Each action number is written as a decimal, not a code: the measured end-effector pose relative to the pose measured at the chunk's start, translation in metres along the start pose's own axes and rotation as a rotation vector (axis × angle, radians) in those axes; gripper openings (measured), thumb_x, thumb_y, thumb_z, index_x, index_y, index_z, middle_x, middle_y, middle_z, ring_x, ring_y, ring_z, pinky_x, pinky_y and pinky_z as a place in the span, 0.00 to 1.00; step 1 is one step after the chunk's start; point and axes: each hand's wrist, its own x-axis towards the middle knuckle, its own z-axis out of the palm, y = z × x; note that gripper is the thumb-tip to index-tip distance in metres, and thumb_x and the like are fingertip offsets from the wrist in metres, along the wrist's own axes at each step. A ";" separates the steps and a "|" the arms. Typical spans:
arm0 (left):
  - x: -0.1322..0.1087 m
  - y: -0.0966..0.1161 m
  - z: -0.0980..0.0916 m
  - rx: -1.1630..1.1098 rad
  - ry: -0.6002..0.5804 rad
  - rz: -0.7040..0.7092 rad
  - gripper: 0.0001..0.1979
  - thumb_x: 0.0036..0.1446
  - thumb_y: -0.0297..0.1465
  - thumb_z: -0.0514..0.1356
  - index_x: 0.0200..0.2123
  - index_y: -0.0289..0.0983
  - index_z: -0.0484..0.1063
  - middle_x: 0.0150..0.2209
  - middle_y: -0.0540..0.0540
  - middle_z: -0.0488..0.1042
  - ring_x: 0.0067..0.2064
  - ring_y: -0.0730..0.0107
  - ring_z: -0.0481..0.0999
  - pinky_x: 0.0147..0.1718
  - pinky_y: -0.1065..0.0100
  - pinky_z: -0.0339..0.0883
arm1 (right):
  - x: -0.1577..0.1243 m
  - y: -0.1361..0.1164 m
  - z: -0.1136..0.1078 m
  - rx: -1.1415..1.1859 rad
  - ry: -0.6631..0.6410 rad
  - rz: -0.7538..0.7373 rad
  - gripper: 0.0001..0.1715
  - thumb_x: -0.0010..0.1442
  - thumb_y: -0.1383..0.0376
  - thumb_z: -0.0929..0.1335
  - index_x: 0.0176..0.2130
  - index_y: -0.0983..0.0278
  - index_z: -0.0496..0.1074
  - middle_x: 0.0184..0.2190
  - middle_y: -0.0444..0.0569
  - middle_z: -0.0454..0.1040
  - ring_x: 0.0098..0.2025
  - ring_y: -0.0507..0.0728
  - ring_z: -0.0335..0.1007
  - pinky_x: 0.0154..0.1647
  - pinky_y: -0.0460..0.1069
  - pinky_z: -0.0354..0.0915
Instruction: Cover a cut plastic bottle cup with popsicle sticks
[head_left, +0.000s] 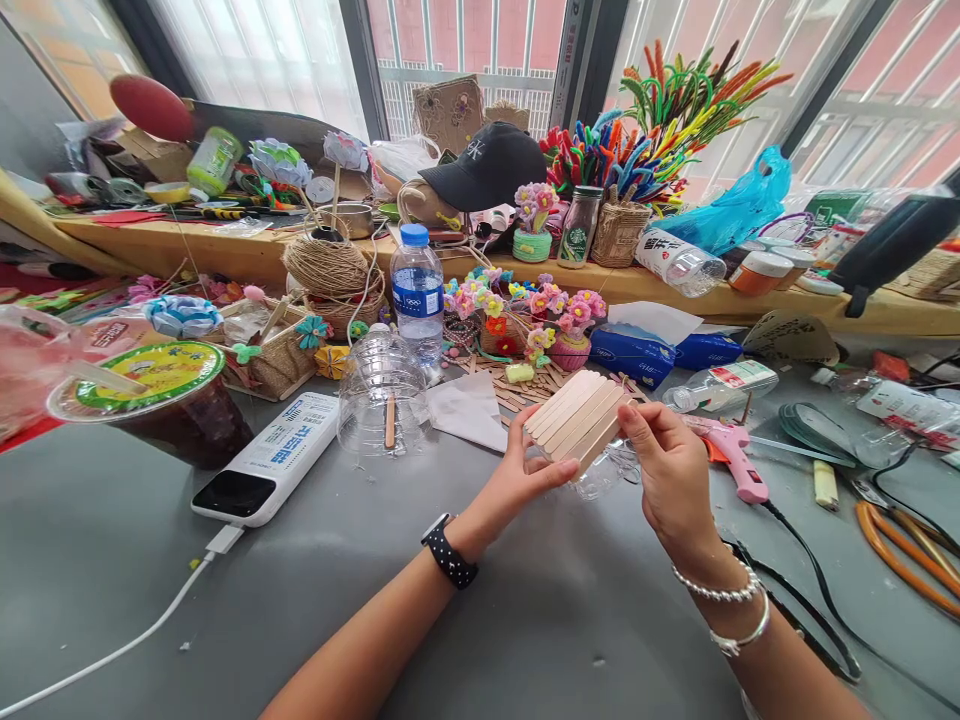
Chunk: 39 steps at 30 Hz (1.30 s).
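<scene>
A small panel of wooden craft sticks [574, 415], laid side by side, is held above the grey table. My left hand [525, 465] grips its left end, with the thumb along the near edge and the fingers behind. At the right end, my right hand [664, 465] pinches the panel's corner between thumb and fingers. Clear plastic pieces [600, 475] lie behind and below the panel, partly hidden by it. A pile of loose craft sticks [506, 385] is spread on the table beyond, near a folded white paper [469, 410].
A pink glue gun [739, 460] with its black cord lies to the right, near orange-handled scissors [904, 550]. On the left stand a lidded drink cup [150, 400] and a white power bank [274, 455]. A cut plastic bottle [382, 390] and a water bottle [418, 300] are mid-table.
</scene>
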 end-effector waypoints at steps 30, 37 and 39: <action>0.000 0.004 -0.003 0.026 0.000 -0.031 0.40 0.43 0.36 0.63 0.55 0.45 0.43 0.56 0.39 0.53 0.48 0.61 0.67 0.46 0.62 0.60 | 0.000 0.001 0.001 0.007 -0.001 -0.006 0.11 0.51 0.58 0.67 0.26 0.63 0.67 0.22 0.41 0.67 0.27 0.48 0.61 0.29 0.44 0.59; 0.000 0.006 -0.003 0.006 0.022 -0.060 0.40 0.42 0.36 0.64 0.55 0.45 0.44 0.57 0.41 0.54 0.49 0.61 0.66 0.45 0.65 0.61 | 0.000 0.000 0.000 0.017 -0.028 0.002 0.10 0.51 0.59 0.67 0.26 0.63 0.67 0.22 0.41 0.67 0.27 0.48 0.61 0.29 0.44 0.60; -0.001 0.007 -0.003 -0.002 0.017 -0.059 0.39 0.42 0.36 0.63 0.55 0.45 0.44 0.56 0.41 0.55 0.49 0.61 0.66 0.45 0.64 0.60 | 0.000 -0.001 0.000 0.019 -0.033 0.000 0.10 0.51 0.59 0.67 0.26 0.63 0.67 0.23 0.41 0.67 0.27 0.48 0.62 0.29 0.44 0.60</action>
